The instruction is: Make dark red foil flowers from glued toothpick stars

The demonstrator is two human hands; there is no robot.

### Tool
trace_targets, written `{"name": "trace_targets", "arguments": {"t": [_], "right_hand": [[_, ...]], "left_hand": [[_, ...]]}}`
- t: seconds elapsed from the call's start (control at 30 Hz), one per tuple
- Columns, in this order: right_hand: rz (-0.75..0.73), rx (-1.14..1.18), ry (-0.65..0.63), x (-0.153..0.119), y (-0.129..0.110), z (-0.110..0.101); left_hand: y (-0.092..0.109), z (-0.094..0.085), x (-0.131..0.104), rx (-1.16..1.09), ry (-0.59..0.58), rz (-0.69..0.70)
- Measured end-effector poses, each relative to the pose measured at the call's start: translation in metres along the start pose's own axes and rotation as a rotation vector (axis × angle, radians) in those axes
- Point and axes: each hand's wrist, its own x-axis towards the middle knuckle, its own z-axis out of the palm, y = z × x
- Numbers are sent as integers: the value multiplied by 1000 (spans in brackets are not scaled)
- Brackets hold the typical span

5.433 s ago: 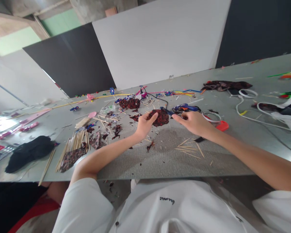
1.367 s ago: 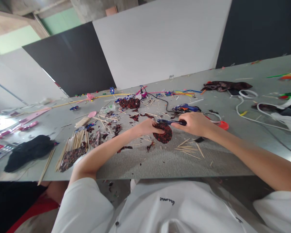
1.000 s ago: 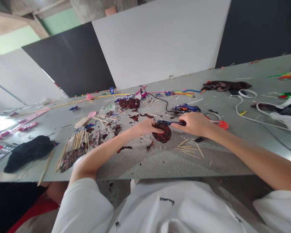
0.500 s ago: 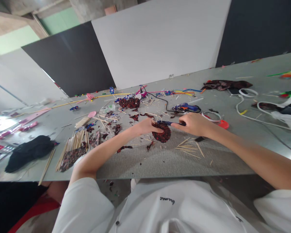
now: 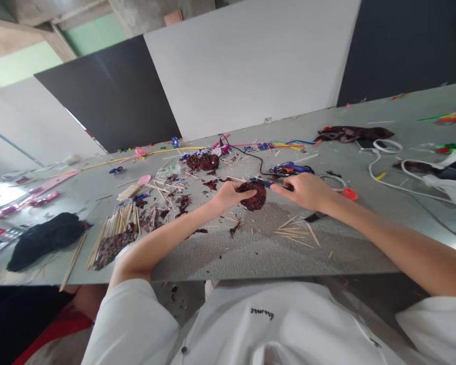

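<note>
The place looks like a craft workshop: a long grey worktable (image 5: 220, 261) is strewn with loose wooden sticks (image 5: 294, 232), dark red fabric scraps (image 5: 184, 204) and what looks like a blue glue gun (image 5: 294, 168), and a person's right hand (image 5: 304, 188) holds a dark hand tool (image 5: 261, 181) over it. Plain white (image 5: 251, 66) and black panels (image 5: 106, 96) stand behind, beneath rough, bare concrete (image 5: 137, 15).

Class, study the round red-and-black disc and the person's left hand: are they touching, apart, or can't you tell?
Touching. The head view shows the left hand at the disc, its thumb lying across the disc's face.
</note>
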Motion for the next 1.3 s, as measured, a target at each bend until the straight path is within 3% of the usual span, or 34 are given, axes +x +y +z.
{"name": "trace_targets", "arguments": {"t": [0.27, 0.87, 1.1, 1.3], "right_hand": [[69, 22, 6, -1, -4, -5], [78, -19, 127, 0, -3, -4], [15, -15, 91, 1, 0, -2], [-52, -20, 73, 0, 0, 2]], "left_hand": [[-1, 2, 0, -153, 30, 74], [1, 2, 0, -62, 34, 56], [6, -5, -2, 96, -247, -10], [7, -7, -4, 231, -266, 25]]}}
